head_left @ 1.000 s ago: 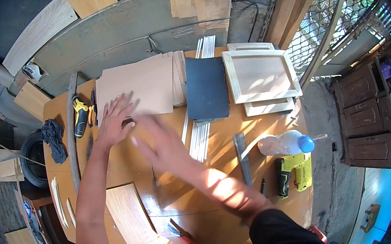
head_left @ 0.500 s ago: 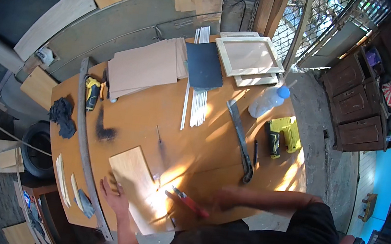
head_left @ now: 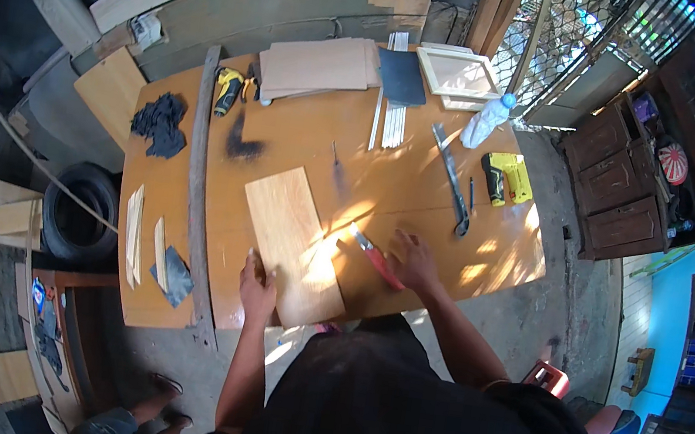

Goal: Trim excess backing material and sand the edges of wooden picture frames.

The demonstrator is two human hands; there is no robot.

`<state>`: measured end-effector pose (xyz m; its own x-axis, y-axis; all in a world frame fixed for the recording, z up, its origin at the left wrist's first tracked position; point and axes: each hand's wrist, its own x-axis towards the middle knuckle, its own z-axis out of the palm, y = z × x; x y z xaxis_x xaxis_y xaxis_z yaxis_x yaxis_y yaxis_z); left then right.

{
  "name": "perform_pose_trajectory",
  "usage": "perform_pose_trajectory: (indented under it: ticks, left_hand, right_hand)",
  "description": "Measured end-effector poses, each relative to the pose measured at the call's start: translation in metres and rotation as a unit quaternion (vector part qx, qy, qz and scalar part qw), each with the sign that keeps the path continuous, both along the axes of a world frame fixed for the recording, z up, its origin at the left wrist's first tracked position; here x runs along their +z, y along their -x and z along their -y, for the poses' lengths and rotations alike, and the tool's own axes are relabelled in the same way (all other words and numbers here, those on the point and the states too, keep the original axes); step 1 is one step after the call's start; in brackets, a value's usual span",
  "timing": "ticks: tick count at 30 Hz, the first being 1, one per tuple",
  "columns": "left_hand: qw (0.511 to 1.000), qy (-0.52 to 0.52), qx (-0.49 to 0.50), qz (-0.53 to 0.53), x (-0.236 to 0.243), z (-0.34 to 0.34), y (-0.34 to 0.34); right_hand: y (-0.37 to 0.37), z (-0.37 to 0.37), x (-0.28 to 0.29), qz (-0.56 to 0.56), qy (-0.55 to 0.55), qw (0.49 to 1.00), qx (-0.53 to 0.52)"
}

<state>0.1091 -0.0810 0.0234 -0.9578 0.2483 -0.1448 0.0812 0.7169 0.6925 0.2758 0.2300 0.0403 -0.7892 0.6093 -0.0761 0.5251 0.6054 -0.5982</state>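
Observation:
A light wood-grain board (head_left: 288, 231) lies slanted on the orange-brown table, its lower end at the front edge. My left hand (head_left: 257, 289) rests at the board's left edge, fingers stretched forward and thumb apart against it. Just right of the board is a red-handled utility knife (head_left: 376, 265), lying on the tabletop with its tip pointing up and left. My right hand (head_left: 414, 263) is beside the knife's handle, fingers apart and nothing visible in them. Sunlight falls brightly across the board and around the knife.
A long grey bar (head_left: 199, 162) crosses the table's left side, near a black cloth (head_left: 161, 122) and wood strips (head_left: 133, 233). Farther back are brown sheets (head_left: 314, 68), frames (head_left: 458, 75) and a bottle (head_left: 487, 121). A yellow power tool (head_left: 508, 179) sits right. Someone's legs (head_left: 151, 406) show lower left.
The view has shifted, so the table appears higher and smaller. My right hand, blurred earlier, now shows clearly with its fingers spread beside the knife. My left hand stays at the board's left edge.

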Motion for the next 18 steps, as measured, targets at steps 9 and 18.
perform_pose_trajectory:
  ticks: [9,18]
  left_hand:
    - [0.988,-0.153,-0.029,0.002,-0.031,0.013,0.002]
    - [0.985,-0.167,0.005,0.053,-0.029,0.007,0.016]
  right_hand:
    - [-0.023,0.051,-0.031,0.022,-0.151,0.986,0.067]
    - [-0.016,0.058,-0.024,-0.077,-0.019,0.996,-0.047]
